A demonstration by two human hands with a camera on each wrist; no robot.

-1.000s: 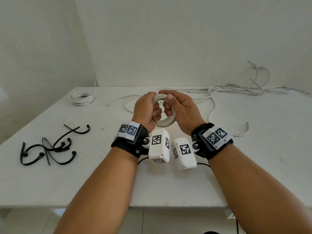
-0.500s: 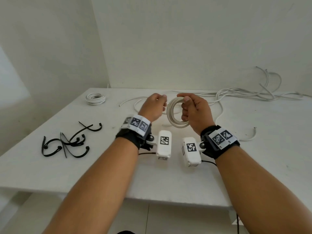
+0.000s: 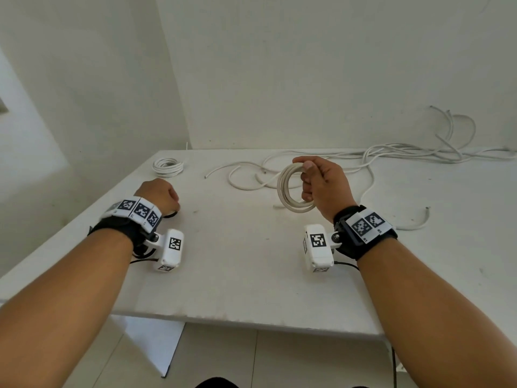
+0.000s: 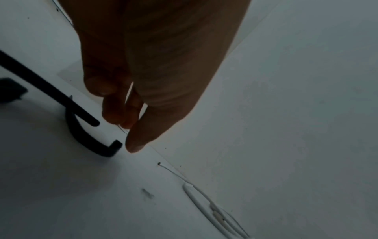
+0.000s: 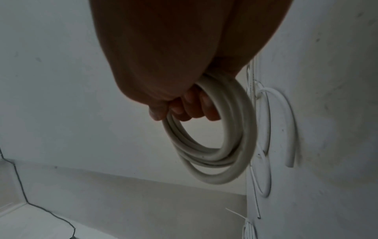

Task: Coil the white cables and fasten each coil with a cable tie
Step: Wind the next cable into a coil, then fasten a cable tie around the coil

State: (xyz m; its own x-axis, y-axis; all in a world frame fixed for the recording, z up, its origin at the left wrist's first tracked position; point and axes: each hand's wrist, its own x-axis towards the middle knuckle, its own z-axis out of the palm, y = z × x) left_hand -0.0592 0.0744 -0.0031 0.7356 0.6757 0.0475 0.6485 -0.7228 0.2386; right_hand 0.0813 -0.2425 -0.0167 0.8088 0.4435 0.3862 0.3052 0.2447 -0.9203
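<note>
My right hand (image 3: pixel 309 182) grips a white cable coil (image 3: pixel 289 196) and holds it upright above the table (image 3: pixel 237 275). In the right wrist view my right hand (image 5: pixel 184 111) has its fingers curled through the coil (image 5: pixel 231 145). My left hand (image 3: pixel 165 197) is low over the table's left part and hides most of the black cable ties (image 3: pixel 171 215). In the left wrist view my left hand (image 4: pixel 127 132) has fingers and thumb bunched together, with the thumb tip beside the end of a curved black cable tie (image 4: pixel 90 142). It holds nothing.
A finished white coil (image 3: pixel 167 166) lies at the table's far left corner. Loose white cables (image 3: pixel 249 176) lie behind the held coil, and a tangle (image 3: pixel 414 152) runs along the back right by the wall. The table's front edge (image 3: pixel 251 322) is near my forearms.
My left hand let go of the coil and moved left and down to the black ties. My right hand keeps the coil and has shifted right.
</note>
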